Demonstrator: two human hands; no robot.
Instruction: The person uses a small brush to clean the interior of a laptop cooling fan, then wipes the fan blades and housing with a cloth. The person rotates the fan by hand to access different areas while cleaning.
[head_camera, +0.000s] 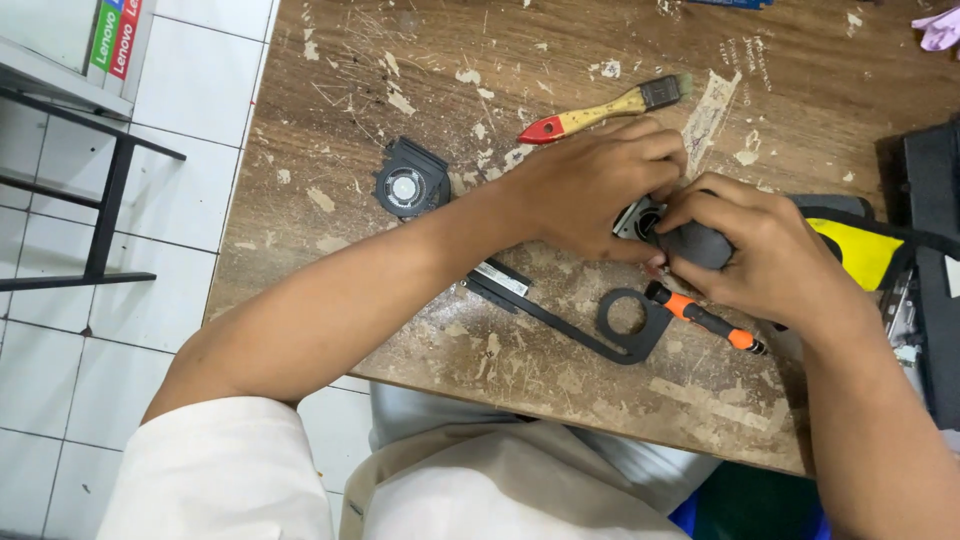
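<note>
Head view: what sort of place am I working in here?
Probably a small electronics repair bench: a scarred wooden table holds a loose cooling fan, an orange-handled screwdriver and a dusting brush.

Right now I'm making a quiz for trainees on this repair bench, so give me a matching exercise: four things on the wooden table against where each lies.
Things:
1. paintbrush
2. loose cooling fan
3. orange-and-black screwdriver
4. grey fan part

Places:
A. held between left hand and right hand
B. beyond the hands, far side of table
C. near the table's left edge
D. just below the right hand

Pairs: 1-B, 2-C, 3-D, 4-A
</note>
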